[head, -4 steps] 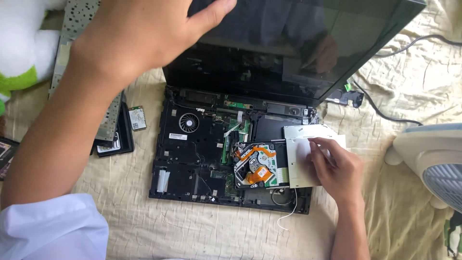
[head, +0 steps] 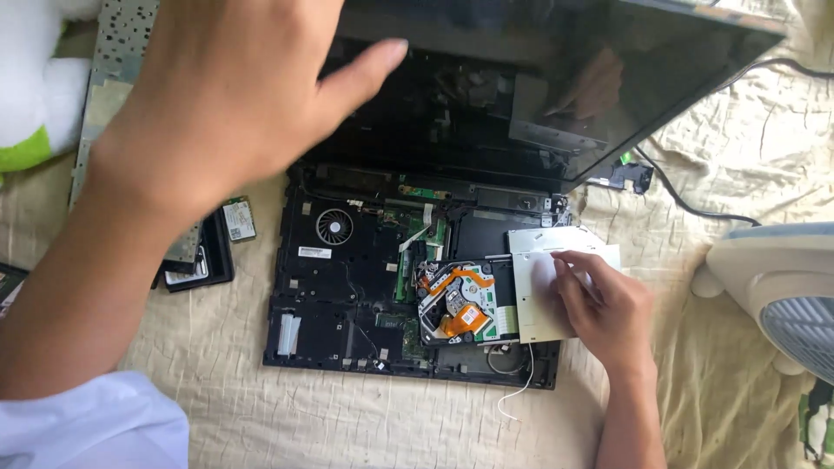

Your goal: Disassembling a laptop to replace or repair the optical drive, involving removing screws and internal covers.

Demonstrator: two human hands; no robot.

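An opened black laptop base (head: 347, 295) lies on a beige cloth with its fan, boards and cables exposed. Its dark screen (head: 521, 78) stands tilted back. An optical drive (head: 456, 304) with orange flex cable sits uncovered in the base's right half. My right hand (head: 608, 304) grips the drive's silver cover plate (head: 534, 304), fingertips on its top face. My left hand (head: 234, 87) hovers close to the camera over the screen's upper left, blurred, fingers spread and holding nothing.
A removed keyboard (head: 113, 52) and a white-green plush toy (head: 35, 95) lie at the left. A small circuit card (head: 237, 219) and black parts (head: 204, 265) sit beside the base. A white fan (head: 782, 287) stands at the right, with a black cable (head: 686, 204) behind it.
My left hand has shifted slightly down and left across the screen. My right hand stays on the silver plate.
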